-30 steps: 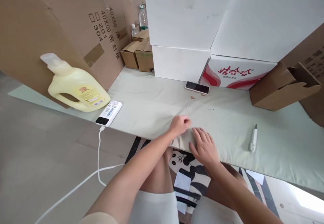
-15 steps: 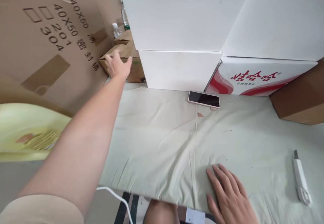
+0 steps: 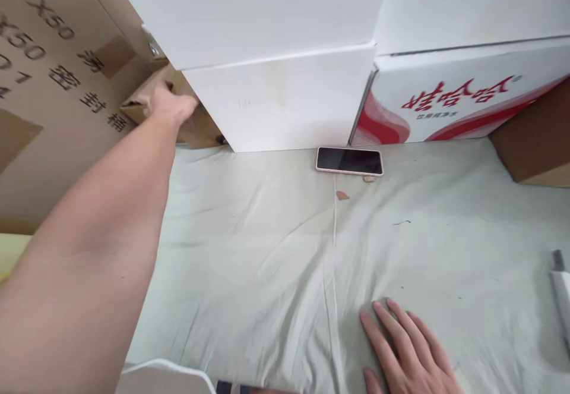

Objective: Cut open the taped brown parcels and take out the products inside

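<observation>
Currently, the brown box [image 3: 201, 128] sits right at the left grip [image 3: 167, 107], thumb spread, hold unclear.

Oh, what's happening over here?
A person has their left hand at a small cardboard box, beside the stacked white boxes; the pictures don't show whether it has a firm grip. The right hand rests on the pale cloth with its fingers spread, holding nothing. A phone lies in front of the boxes, and a cutter is partly visible at the right edge.

A white box [image 3: 445, 106] reads 娃哈哈, brown cardboard [image 3: 66, 120] 密封桶 and apparently 40X50.
</observation>
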A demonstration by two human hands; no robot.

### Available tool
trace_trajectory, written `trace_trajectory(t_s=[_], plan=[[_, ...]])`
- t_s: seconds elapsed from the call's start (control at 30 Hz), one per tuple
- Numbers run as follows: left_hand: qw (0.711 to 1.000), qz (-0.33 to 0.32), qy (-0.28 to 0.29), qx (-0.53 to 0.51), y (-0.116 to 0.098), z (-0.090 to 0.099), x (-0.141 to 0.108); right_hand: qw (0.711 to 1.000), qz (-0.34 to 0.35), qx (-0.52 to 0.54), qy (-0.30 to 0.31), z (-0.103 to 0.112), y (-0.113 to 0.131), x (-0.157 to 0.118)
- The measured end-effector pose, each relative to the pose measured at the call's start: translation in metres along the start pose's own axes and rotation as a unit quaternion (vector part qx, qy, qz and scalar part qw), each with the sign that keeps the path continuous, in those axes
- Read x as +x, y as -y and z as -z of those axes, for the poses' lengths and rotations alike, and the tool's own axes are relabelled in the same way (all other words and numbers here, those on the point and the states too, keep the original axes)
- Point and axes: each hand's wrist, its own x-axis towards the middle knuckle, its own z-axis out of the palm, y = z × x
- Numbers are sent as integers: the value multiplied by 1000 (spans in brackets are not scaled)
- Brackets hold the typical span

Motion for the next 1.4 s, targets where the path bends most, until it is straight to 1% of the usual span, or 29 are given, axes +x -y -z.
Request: trace_trajectory(t_s=[0.07, 0.1, 0.13, 0.2, 0.27, 0.37, 0.43, 0.5, 0.67, 0.73, 0.8, 0.87, 0.93, 0.97, 1.03, 1.07, 1.1, 1.13, 1.17, 1.23, 1.3, 1.37, 1.4], plan=[[993, 91, 52, -55, -6, 31, -30, 1000, -8, 8, -16, 2, 4, 5], [987, 119, 77, -76, -8, 47, -45, 1000, -19, 12, -21, 3, 6, 6], [982, 137, 101, -81, -8, 64, -62, 999, -33, 18, -25, 4, 9, 7], [979, 152, 114, -79, -6, 95, -94, 997, -62, 32, -23, 5, 12, 6], [977, 164, 118, -70, -3, 121, -128, 996, -81, 43, -11, 5, 14, 4], [973, 188, 122, -50, -3, 150, -180, 996, -79, 46, 17, 8, 13, 2], [971, 200, 121, -41, -9, 163, -214, 996, -74, 46, 27, 11, 11, 1], [971, 200, 120, -42, -18, 171, -246, 995, -73, 54, 35, 14, 9, 1], [979, 171, 105, -44, -42, 178, -314, 990, -87, 84, 72, 19, 6, 0], [982, 148, 105, -49, -51, 181, -339, 989, -91, 86, 81, 19, 6, 0], [985, 114, 118, -58, -58, 186, -362, 989, -89, 87, 83, 19, 6, 0], [986, 58, 137, -76, -59, 192, -383, 989, -87, 86, 81, 20, 6, 0], [982, -27, 155, -106, -52, 194, -399, 990, -88, 84, 78, 19, 6, 1], [974, -77, 166, -130, -45, 194, -404, 990, -88, 83, 76, 19, 6, 2], [945, -176, 195, -195, -30, 188, -409, 990, -89, 84, 72, 18, 5, 2], [928, -212, 211, -223, -23, 184, -410, 990, -91, 85, 70, 18, 5, 2], [913, -235, 225, -245, -17, 178, -410, 989, -95, 88, 70, 18, 6, 2], [904, -244, 234, -262, -14, 172, -409, 988, -102, 92, 71, 17, 7, 3], [901, -239, 235, -277, -12, 166, -409, 986, -114, 96, 73, 17, 8, 4], [906, -202, 216, -303, -16, 154, -409, 980, -145, 111, 80, 17, 9, 7], [916, -154, 179, -325, -23, 144, -412, 969, -174, 154, 82, 20, 7, 12], [918, -121, 151, -345, -30, 138, -415, 954, -179, 229, 74, 25, -5, 16], [915, -113, 142, -360, -32, 136, -417, 946, -180, 263, 61, 29, -15, 16]])
